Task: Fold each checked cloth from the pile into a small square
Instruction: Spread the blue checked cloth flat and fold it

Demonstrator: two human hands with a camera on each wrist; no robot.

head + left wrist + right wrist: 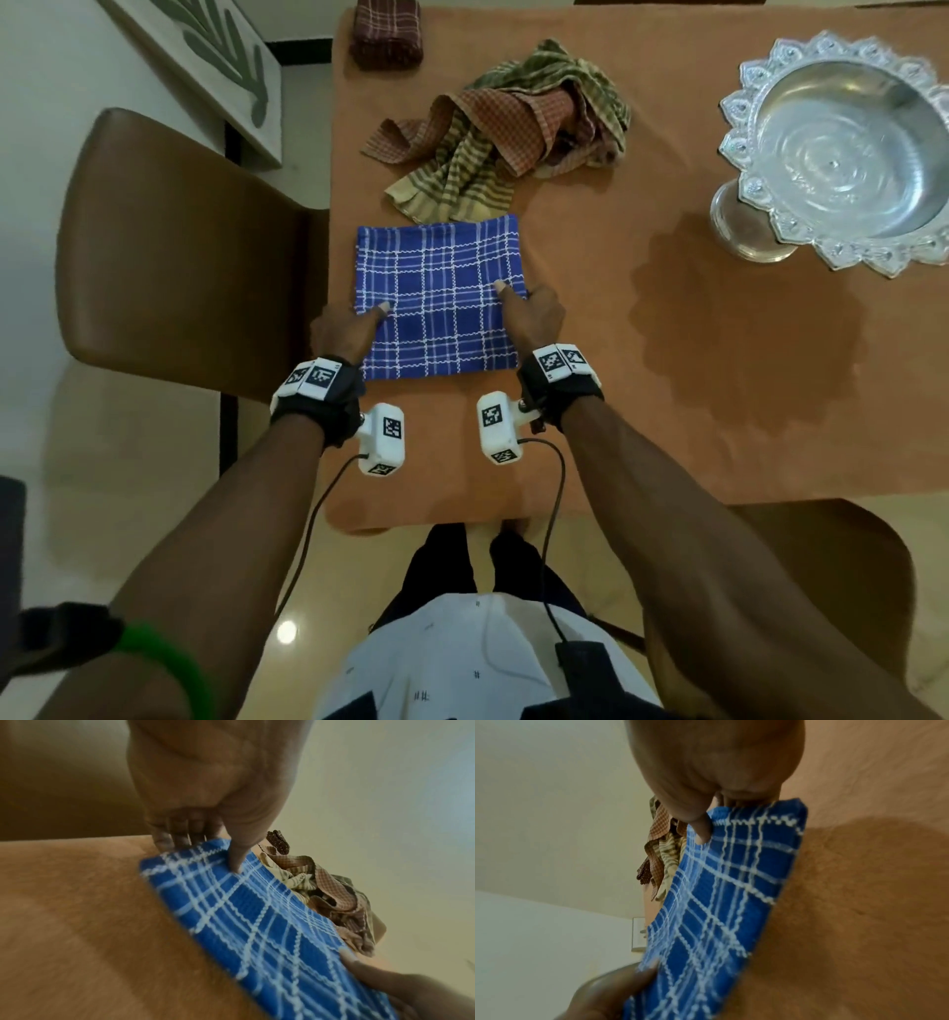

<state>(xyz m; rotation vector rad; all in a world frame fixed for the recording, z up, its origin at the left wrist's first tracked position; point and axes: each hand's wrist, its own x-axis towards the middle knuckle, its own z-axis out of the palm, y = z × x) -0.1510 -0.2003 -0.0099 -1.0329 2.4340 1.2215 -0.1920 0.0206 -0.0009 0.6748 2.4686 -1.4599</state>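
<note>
A blue checked cloth (441, 308) lies folded into a rough square on the orange table (642, 401), near its left edge. My left hand (359, 326) pinches the cloth's left edge, thumb on top and fingers (180, 835) curled under it. My right hand (529, 308) pinches the right edge the same way, its thumb (702, 829) pressed onto the cloth (721, 892). Just beyond the blue cloth (257, 912) lies the pile (513, 133) of crumpled cloths, one olive-striped and one red-brown checked. A folded maroon checked cloth (387, 33) sits at the far table edge.
A large ornate silver bowl (842, 149) on a stand occupies the table's right side. A brown chair (179, 257) stands against the table's left edge, and another chair (821, 565) is at the near right. Cables run from both wrist cameras to my waist.
</note>
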